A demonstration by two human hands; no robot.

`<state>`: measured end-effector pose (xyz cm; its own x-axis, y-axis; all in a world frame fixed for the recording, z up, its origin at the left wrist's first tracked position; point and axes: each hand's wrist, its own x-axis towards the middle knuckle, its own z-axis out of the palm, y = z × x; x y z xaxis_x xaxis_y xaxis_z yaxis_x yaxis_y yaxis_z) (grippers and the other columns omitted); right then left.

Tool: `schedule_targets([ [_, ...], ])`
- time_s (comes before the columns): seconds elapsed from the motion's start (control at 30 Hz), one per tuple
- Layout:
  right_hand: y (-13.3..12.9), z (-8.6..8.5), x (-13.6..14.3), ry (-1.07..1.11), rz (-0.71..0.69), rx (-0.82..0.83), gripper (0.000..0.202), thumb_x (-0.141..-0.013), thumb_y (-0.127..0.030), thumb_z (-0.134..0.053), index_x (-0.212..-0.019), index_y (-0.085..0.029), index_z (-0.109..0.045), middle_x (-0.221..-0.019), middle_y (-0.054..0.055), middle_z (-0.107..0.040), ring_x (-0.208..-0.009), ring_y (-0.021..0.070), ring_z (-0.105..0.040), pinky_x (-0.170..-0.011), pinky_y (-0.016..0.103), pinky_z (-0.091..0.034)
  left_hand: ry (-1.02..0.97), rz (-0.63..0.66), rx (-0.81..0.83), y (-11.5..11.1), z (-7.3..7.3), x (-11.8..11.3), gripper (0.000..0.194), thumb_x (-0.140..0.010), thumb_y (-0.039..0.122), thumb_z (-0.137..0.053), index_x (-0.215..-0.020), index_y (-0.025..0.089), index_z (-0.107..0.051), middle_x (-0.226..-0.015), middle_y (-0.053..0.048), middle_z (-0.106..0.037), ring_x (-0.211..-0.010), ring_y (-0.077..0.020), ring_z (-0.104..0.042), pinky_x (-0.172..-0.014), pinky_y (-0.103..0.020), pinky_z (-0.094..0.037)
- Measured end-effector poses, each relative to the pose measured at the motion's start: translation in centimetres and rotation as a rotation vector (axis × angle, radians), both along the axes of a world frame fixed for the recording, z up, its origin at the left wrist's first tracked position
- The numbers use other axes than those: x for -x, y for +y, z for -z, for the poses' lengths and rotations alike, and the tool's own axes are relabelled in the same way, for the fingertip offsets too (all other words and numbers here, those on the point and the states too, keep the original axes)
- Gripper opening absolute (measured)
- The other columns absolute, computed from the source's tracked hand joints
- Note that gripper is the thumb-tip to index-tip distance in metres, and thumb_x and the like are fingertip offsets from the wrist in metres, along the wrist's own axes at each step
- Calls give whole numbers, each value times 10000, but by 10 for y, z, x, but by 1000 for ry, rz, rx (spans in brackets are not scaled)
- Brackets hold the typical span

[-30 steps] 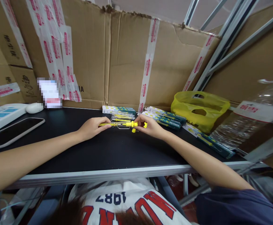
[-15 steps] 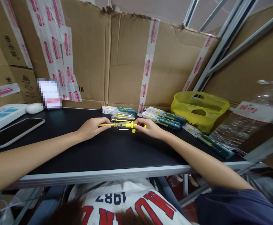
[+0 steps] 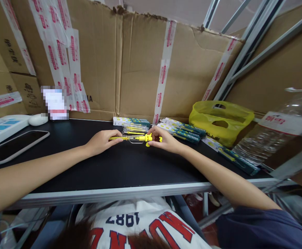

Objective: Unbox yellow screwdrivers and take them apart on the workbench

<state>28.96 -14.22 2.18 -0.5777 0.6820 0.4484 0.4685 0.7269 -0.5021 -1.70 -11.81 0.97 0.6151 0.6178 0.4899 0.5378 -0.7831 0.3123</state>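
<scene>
Nearest me runs the metal table edge point(image 3: 114, 194); beyond it, over the black tabletop point(image 3: 130, 166), I hold a yellow pen point(image 3: 140, 138) with a clear barrel and wire clip; its long axis runs left to right, roughly along that edge, straight between my two sets of fingers; my left hand point(image 3: 103, 141) pinches its thin yellow end, thumb against forefinger; my right hand point(image 3: 165, 140) has thumb and forefinger closed around the thicker yellow end, in line with the left, though how firmly I cannot tell; both hands touch it, so neither is nearer; a small yellow piece point(image 3: 148, 145) shows just below my right thumb, attached or loose I cannot tell; just behind lie more pens point(image 3: 136, 128), near-parallel to mine; then printed cartons point(image 3: 131, 121), and farthest, the taped cardboard sheet point(image 3: 140, 69).
</scene>
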Motion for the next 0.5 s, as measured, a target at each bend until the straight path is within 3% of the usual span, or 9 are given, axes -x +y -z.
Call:
schedule_targets([
  [0.13,-2,-2,1,-43,11,56,282,-927,-445,-471,-904,-176,-549,-708,6,-601,-648,128,-538,-623,264,-405,-4,2,10,0,0,0,397,-918,541,-435,-976,198,-627,-950,-21,-687,-853,-182,-623,-765,-266,-420],
  [0.3,5,-6,-6,43,30,45,240,-871,-414,-573,-904,-183,-516,-746,7,-595,-642,127,-537,-618,270,-416,-26,-24,30,-2,-2,0,404,-915,544,-432,-961,195,-629,-924,-17,-685,-824,-180,-621,-735,-265,-414],
  [0.5,26,-15,-39,9,181,-84,229,-832,-374,-594,-930,-205,-475,-678,-39,-454,-590,122,-424,-561,262,-359,-15,-24,37,-2,-2,-1,396,-914,542,-440,-963,197,-629,-938,-16,-682,-855,-185,-619,-768,-275,-412],
])
